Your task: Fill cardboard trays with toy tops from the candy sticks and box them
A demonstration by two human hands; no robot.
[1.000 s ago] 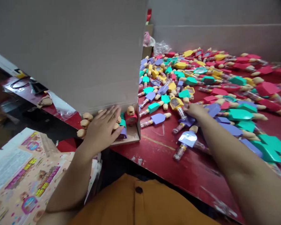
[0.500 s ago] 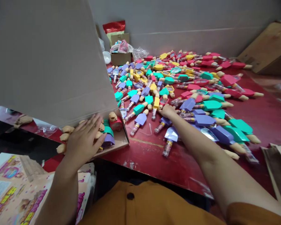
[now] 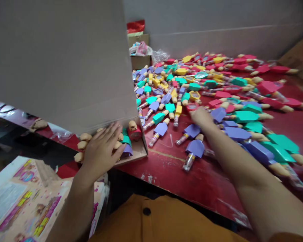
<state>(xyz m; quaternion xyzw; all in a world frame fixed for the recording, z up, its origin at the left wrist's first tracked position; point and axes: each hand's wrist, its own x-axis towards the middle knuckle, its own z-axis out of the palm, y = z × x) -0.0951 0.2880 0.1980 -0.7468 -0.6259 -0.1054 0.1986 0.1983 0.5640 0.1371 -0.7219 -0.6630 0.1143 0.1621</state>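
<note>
Boxed toys (image 3: 133,129), lower left, are seemingly being steadied under the spread left hand (image 3: 102,151), while a red toy (image 3: 191,107), centre-right, probably needing pinching, is apparently being touched by the right hand (image 3: 202,117), grip indiscernible.

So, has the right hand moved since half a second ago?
Yes: judged against the open cardboard box, the right hand has shifted a little rightward and farther up the view.

head-worn view, forward and down
</note>
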